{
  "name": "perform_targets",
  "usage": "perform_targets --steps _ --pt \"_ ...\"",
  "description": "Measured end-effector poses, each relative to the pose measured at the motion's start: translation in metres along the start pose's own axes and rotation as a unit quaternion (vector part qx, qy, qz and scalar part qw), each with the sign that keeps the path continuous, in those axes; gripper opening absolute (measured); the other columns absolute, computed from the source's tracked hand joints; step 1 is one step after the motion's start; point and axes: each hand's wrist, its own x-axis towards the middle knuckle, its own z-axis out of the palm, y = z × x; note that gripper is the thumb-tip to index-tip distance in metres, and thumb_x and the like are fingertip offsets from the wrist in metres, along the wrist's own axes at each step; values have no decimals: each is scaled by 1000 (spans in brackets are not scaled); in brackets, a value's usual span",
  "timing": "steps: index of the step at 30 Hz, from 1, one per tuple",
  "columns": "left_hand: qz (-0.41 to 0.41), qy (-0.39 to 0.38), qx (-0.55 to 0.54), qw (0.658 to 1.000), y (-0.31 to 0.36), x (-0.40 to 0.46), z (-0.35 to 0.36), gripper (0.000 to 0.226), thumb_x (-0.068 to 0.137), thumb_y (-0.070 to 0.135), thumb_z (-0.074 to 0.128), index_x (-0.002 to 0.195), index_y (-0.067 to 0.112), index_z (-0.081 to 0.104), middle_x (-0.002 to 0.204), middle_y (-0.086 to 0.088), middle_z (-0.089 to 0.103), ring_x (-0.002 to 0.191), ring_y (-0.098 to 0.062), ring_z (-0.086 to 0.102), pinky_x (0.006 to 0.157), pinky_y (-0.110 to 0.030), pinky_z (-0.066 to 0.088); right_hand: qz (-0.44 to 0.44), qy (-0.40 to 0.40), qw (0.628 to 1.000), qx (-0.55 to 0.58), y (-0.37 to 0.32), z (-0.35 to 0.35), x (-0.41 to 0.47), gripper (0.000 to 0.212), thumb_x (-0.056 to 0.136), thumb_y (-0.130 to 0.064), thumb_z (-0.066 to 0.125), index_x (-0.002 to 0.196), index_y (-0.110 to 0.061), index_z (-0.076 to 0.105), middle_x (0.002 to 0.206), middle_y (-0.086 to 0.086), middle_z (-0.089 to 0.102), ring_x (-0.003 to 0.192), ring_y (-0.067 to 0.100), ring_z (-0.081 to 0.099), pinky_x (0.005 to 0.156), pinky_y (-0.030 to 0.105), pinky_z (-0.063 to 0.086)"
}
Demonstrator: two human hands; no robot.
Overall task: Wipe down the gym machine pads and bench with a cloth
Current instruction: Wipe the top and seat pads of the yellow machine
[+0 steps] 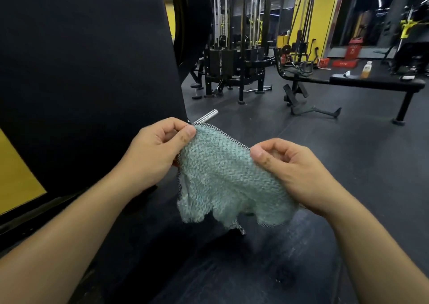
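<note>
From the head view, the pale green, nubbly terry cloth with dark checked edging (pixel 222 176) looks light, limp and easy to bunch; its top corners suit gripping. The left hand (pixel 155 150) and right hand (pixel 294 169) each pinch one, holding it mid-air beside the tall black upholstered machine pad (pixel 88 71).

cloth (pixel 222 176) stretched between both hands, back pad (pixel 88 71) left, bench (pixel 376 84) far right behind.
</note>
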Motion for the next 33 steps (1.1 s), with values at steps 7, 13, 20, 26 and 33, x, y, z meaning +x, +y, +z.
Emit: perform_targets --steps 7,13,20,26,33 --pt "-43 38 68 996 -26 -5 -17 16 99 36 64 91 31 76 86 5 76 75 -16 70 72 -40 64 127 -165 971 -114 18 -27 -7 40 72 -45 90 91 -12 77 83 17 66 74 25 55 70 42 41" --pt "-94 97 42 990 -52 -9 -13 22 104 36 57 96 23 73 96 4 77 92 -17 74 89 -47 61 132 -67 985 -91 35 -39 3 24 78 -37 85 84 -15 79 71 1 66 67 11 53 71 33 42" --pt "-106 111 38 988 -53 -1 -9 22 106 35 54 101 21 70 92 -2 76 80 -20 74 87 -50 61 56 159 979 -117 43 -30 20 32 90 -50 72 82 -19 76 75 0 75 70 12 69 82 48 60" --pt "-104 96 -6 990 -38 14 -8 21 106 37 54 103 23 69 97 -1 78 88 -26 76 86 -47 62 3 234 971 59 38 -15 38 37 97 -49 63 90 -13 64 92 17 71 89 31 73 70 45 64" --pt "-120 124 15 985 -56 0 -10 22 105 44 52 97 33 69 98 2 76 96 -25 73 86 -54 61 8 224 974 40 42 -6 44 32 99 -46 61 98 -14 65 79 9 61 48 18 59 49 40 57"
